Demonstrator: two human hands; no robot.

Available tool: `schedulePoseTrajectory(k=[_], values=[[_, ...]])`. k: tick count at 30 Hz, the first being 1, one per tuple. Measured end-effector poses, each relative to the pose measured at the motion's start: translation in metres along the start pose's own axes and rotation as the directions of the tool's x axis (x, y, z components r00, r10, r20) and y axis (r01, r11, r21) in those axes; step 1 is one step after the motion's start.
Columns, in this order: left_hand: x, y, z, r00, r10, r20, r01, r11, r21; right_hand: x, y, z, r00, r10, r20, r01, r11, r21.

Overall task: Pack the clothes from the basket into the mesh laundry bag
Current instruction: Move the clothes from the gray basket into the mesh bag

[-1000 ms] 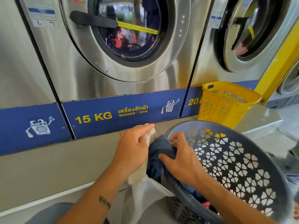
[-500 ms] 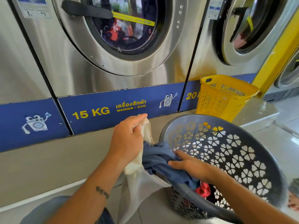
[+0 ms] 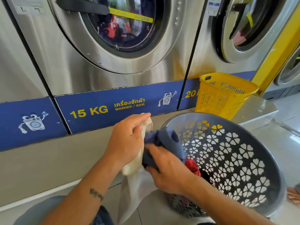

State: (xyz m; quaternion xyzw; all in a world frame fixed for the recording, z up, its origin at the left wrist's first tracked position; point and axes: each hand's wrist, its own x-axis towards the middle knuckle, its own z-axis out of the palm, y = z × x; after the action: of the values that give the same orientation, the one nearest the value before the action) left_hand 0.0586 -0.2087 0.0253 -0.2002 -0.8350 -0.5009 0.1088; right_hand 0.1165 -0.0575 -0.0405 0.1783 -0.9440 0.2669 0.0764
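Note:
A grey plastic basket (image 3: pixel 243 159) with flower-shaped holes leans toward me at the lower right. A red garment (image 3: pixel 192 166) and dark cloth lie inside it. My left hand (image 3: pixel 128 140) grips the bunched top of the white mesh laundry bag (image 3: pixel 136 189), which hangs down to the floor. My right hand (image 3: pixel 168 169) holds a blue garment (image 3: pixel 164 140) over the basket's rim, right against the bag's mouth. How far the garment reaches into the bag is hidden by my hands.
Steel front-loading washers (image 3: pixel 113 46) stand close ahead on a raised tiled step. A yellow basket (image 3: pixel 222 95) sits on that step behind the grey one. My knee (image 3: pixel 48 211) shows at the bottom left.
My right hand has moved from inside the basket up and left to the bag's mouth, bringing the blue garment with it. The left hand keeps its hold on the bag.

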Motion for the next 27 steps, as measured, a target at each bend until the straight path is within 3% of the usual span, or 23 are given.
schedulePoseTrajectory(k=[2, 4, 6, 8, 11, 14, 15, 17, 19, 27], values=[[-0.001, 0.000, -0.001, 1.000, 0.012, 0.016, -0.012, 1.000, -0.004, -0.004, 0.002, 0.010, 0.982, -0.077, 0.171, 0.124, 0.950, -0.287], [-0.002, -0.001, -0.001, 0.999, 0.013, 0.032, -0.013, 1.000, 0.012, -0.001, 0.005, 0.008, 0.962, -0.076, 0.261, 0.172, 0.914, -0.367], [-0.001, -0.003, -0.001, 1.000, -0.003, 0.024, 0.003, 1.000, 0.026, 0.003, 0.004, -0.009, 0.974, -0.081, 0.213, 0.113, 0.984, -0.139], [0.000, -0.004, -0.003, 0.999, -0.036, -0.007, 0.036, 0.999, 0.030, 0.005, 0.007, -0.026, 0.997, -0.045, 0.068, 0.042, 0.998, 0.039], [0.002, -0.005, -0.004, 0.997, -0.079, -0.023, 0.080, 0.996, 0.041, -0.002, 0.020, -0.035, 0.983, 0.012, -0.181, -0.030, 0.995, -0.099], [0.000, -0.004, -0.003, 0.996, -0.089, -0.004, 0.089, 0.995, 0.038, -0.007, 0.036, -0.025, 0.951, 0.309, -0.024, -0.306, 0.924, -0.228], [-0.001, -0.003, -0.002, 0.996, -0.088, 0.001, 0.088, 0.995, 0.038, -0.008, 0.041, -0.022, 0.914, 0.397, 0.084, -0.383, 0.912, -0.148], [-0.002, -0.003, -0.002, 0.995, -0.095, 0.007, 0.094, 0.995, 0.045, -0.009, 0.046, -0.016, 0.853, 0.462, 0.243, -0.507, 0.844, 0.173], [-0.003, -0.003, -0.003, 0.994, -0.106, 0.013, 0.105, 0.993, 0.045, -0.008, 0.048, -0.016, 0.860, 0.463, 0.214, -0.509, 0.801, 0.316], [-0.004, -0.005, 0.004, 0.996, -0.093, 0.017, 0.092, 0.995, 0.041, -0.001, 0.030, -0.020, 0.928, 0.355, -0.117, -0.325, 0.921, 0.215]])
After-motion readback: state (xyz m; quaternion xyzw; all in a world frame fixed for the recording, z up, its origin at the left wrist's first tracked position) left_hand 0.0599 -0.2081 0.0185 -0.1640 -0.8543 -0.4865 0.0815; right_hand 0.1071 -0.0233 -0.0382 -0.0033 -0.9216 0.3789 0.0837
